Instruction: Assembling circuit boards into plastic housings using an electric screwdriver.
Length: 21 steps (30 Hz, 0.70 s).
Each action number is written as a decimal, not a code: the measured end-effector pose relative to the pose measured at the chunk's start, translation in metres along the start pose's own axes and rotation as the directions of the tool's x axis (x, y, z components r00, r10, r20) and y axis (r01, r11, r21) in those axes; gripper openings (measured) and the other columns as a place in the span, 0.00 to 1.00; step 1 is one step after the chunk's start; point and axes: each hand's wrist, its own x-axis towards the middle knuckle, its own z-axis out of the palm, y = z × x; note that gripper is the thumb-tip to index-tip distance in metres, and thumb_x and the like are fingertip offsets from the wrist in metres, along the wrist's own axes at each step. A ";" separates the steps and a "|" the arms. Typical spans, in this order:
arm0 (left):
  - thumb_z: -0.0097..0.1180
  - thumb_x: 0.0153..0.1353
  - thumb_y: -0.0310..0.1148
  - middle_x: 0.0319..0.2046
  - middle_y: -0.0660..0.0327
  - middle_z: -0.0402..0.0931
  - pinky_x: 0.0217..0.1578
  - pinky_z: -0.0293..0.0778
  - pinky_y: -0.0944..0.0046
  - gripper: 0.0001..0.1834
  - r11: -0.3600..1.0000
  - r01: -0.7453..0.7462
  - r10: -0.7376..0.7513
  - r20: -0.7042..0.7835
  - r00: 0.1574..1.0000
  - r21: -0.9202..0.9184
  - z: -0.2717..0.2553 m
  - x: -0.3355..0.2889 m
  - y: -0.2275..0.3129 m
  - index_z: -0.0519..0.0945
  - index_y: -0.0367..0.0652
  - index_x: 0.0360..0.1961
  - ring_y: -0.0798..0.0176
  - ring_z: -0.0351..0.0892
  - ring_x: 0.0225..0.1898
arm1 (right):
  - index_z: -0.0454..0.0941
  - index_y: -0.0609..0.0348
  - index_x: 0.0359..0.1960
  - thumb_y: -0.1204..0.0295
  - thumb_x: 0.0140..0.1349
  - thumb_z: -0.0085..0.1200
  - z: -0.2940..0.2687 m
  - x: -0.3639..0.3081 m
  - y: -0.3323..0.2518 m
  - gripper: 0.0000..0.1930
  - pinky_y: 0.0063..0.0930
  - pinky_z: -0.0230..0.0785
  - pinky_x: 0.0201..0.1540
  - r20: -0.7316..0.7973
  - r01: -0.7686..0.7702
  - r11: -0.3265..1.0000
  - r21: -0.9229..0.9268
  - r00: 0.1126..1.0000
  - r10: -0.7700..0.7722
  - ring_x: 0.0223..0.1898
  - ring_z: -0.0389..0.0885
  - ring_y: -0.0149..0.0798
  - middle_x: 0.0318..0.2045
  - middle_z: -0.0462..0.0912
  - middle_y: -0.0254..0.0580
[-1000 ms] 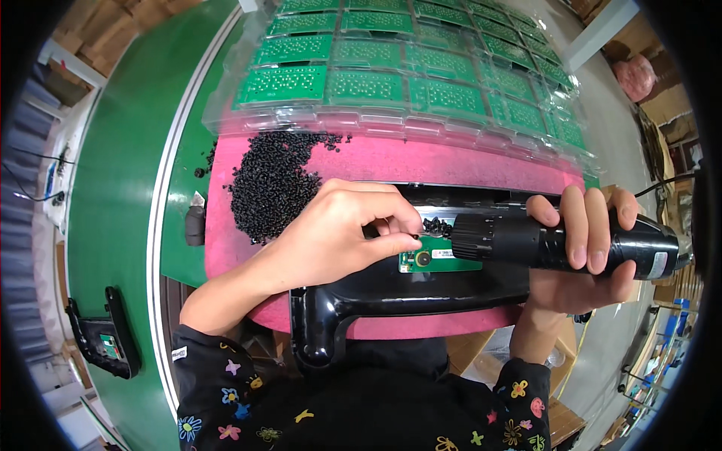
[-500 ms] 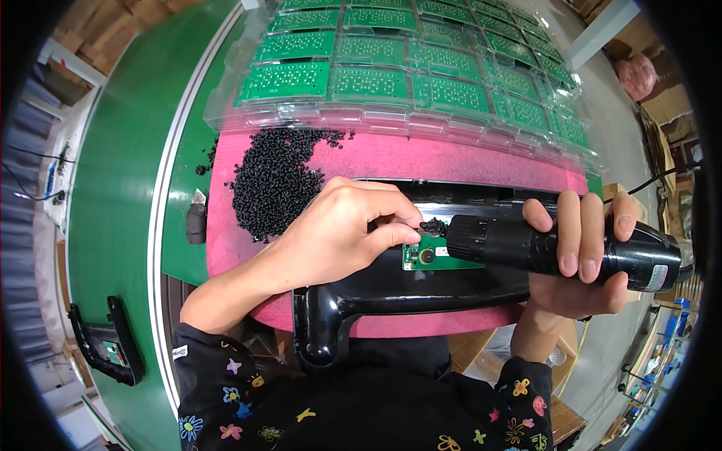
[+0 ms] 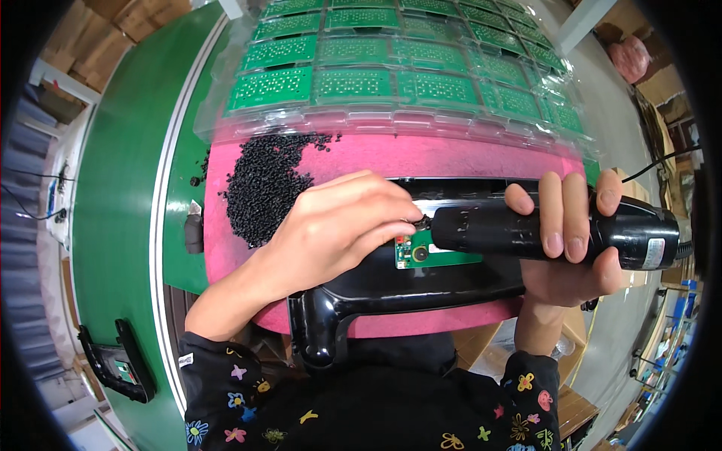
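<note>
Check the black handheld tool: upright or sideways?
Sideways: the right hand holds the black tool crosswise, cabled end rightward, other end near the left hand.

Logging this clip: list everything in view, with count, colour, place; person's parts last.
mat: one, pink, centre
housing: one, black, on the mat
circuit board: one, green, in the housing
handheld driver: one, black, right of centre
small pieces: uncountable pile, black, mat's left
trays: several, clear, far side
tray boards: many, green, in the trays
second housing: one, black, lower left
tabletop: one, green, left
wrapped object: one, dark, beside the mat
cardboard boxes: several, brown, upper left
bundle: one, pink, upper right
sleeves: two, black, flowered, bottom
left hand: one, bare, at the circuit board
right hand: one, bare, around the driver
</note>
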 end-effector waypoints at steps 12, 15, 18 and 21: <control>0.61 0.50 0.11 0.33 0.55 0.77 0.33 0.78 0.63 0.13 0.988 0.115 -0.107 0.074 0.991 -0.104 -0.003 0.000 0.008 0.78 0.34 0.37 0.56 0.80 0.34 | 0.65 0.44 0.45 0.64 0.59 0.62 0.011 0.006 -0.005 0.18 0.36 0.58 0.51 0.015 0.008 0.997 0.073 1.000 -0.009 0.31 0.72 0.26 0.25 0.73 0.22; 0.56 0.56 0.13 0.32 0.55 0.76 0.34 0.75 0.64 0.08 0.994 0.105 -0.105 -0.014 0.994 0.023 -0.010 0.001 0.003 0.76 0.34 0.36 0.56 0.79 0.33 | 0.66 0.49 0.45 0.64 0.60 0.62 0.009 0.006 -0.016 0.18 0.30 0.58 0.44 -0.024 0.083 0.996 -0.011 0.996 -0.084 0.28 0.70 0.26 0.24 0.72 0.24; 0.56 0.57 0.14 0.31 0.55 0.73 0.34 0.74 0.64 0.09 0.979 0.202 -0.202 0.000 0.979 -0.015 -0.006 -0.002 -0.002 0.74 0.35 0.38 0.56 0.77 0.31 | 0.68 0.54 0.49 0.52 0.62 0.58 0.003 -0.001 -0.023 0.24 0.27 0.62 0.35 -0.161 0.112 0.983 -0.148 0.978 -0.135 0.24 0.69 0.27 0.22 0.72 0.26; 0.57 0.57 0.14 0.31 0.55 0.73 0.35 0.74 0.62 0.10 0.974 0.226 -0.225 0.122 0.967 0.004 -0.004 -0.003 0.001 0.73 0.35 0.38 0.54 0.77 0.32 | 0.67 0.58 0.44 0.55 0.58 0.60 0.002 -0.001 -0.024 0.23 0.25 0.59 0.28 -0.227 -0.025 0.929 -0.368 0.972 -0.064 0.20 0.68 0.28 0.20 0.71 0.29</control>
